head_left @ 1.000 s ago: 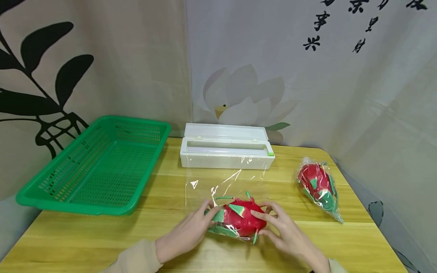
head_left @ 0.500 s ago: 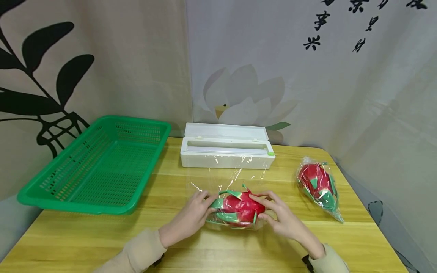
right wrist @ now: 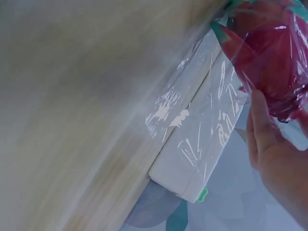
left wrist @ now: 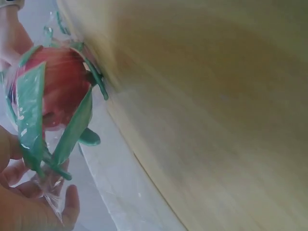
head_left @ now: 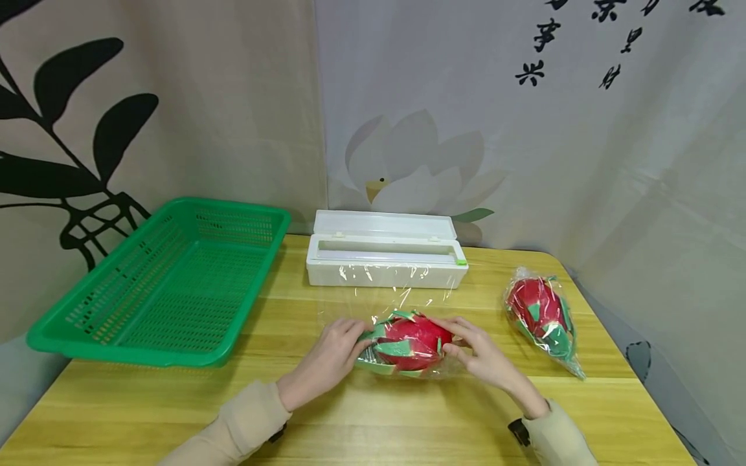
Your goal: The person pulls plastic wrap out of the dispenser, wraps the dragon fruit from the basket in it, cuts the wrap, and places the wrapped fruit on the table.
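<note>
A red dragon fruit [head_left: 415, 342] with green scales lies sideways between both hands, clear plastic wrap drawn around it. My left hand [head_left: 333, 349] grips the green-scaled end; in the left wrist view its fingers [left wrist: 33, 202] curl at the gathered film there. On the other end, my right hand [head_left: 482, 355] holds the fruit between thumb and fingers, as the right wrist view also shows with the red body [right wrist: 269, 62] under shiny film. A loose sheet of plastic wrap [head_left: 373, 301] stretches from the fruit back to the white wrap dispenser [head_left: 387, 275], whose lid stands up.
A green plastic basket [head_left: 125, 358] sits at the left of the wooden table [head_left: 373, 433]. Another dragon fruit [head_left: 533, 301], wrapped in film, lies at the right side. A printed curtain [head_left: 245, 116] hangs close behind the dispenser.
Both hands have rolled the dragon fruit away from the person, towards the dispenser, with the film turning around it. The dispenser, basket and other dragon fruit stay in place.
</note>
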Demonstrator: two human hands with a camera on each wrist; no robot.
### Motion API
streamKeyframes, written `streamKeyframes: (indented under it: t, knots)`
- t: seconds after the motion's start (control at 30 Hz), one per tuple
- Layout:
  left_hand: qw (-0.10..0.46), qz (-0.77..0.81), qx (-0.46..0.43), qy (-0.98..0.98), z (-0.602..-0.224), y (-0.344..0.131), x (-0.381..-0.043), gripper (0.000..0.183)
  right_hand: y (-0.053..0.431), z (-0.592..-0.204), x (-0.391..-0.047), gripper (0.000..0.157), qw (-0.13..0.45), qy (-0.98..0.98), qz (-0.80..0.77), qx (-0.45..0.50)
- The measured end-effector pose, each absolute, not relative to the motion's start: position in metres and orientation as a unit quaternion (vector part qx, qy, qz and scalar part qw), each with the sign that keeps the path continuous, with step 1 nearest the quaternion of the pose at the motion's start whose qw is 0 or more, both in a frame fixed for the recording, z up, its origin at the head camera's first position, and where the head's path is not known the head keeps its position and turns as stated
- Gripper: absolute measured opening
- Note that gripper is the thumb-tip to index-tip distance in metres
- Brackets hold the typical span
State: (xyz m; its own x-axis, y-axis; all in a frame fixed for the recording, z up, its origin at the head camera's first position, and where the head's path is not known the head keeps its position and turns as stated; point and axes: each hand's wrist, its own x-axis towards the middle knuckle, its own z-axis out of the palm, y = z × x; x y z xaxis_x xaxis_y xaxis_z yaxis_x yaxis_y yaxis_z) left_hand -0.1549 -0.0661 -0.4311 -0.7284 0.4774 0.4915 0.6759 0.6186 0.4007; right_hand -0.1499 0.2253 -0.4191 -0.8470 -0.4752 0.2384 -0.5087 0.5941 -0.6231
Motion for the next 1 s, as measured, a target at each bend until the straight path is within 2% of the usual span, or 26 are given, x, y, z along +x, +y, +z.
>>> streamKeyframes:
  t: [0.17, 0.33, 0.57, 0.73, 0.87, 1.0]
  knots:
    - [0.127, -0.272, -0.310, -0.902, -0.428, -0.064, -0.151, 0.037, 0.226, -0.419, -0.158, 0.042, -0.016, -0.878, 0.418, 0.232]
    - [0.100, -0.269, -0.292, -0.912, -0.430, -0.063, -0.153, 0.058, 0.224, -0.419, -0.166, 0.038, 0.010, -0.871, 0.448, 0.202]
    - [0.082, -0.269, -0.279, -0.918, -0.437, -0.063, -0.163, 0.066, 0.226, -0.423, -0.180, 0.031, 0.052, -0.870, 0.448, 0.200]
    - [0.100, -0.252, -0.290, -0.918, -0.439, -0.064, -0.166, 0.070, 0.231, -0.426, -0.192, 0.027, 0.038, -0.855, 0.477, 0.200]
    - [0.102, -0.239, -0.297, -0.919, -0.439, -0.066, -0.167, 0.076, 0.233, -0.423, -0.194, 0.032, 0.026, -0.849, 0.479, 0.221]
    - [0.098, -0.230, -0.306, -0.919, -0.439, -0.067, -0.167, 0.080, 0.230, -0.418, -0.187, 0.041, 0.067, -0.876, 0.382, 0.286]
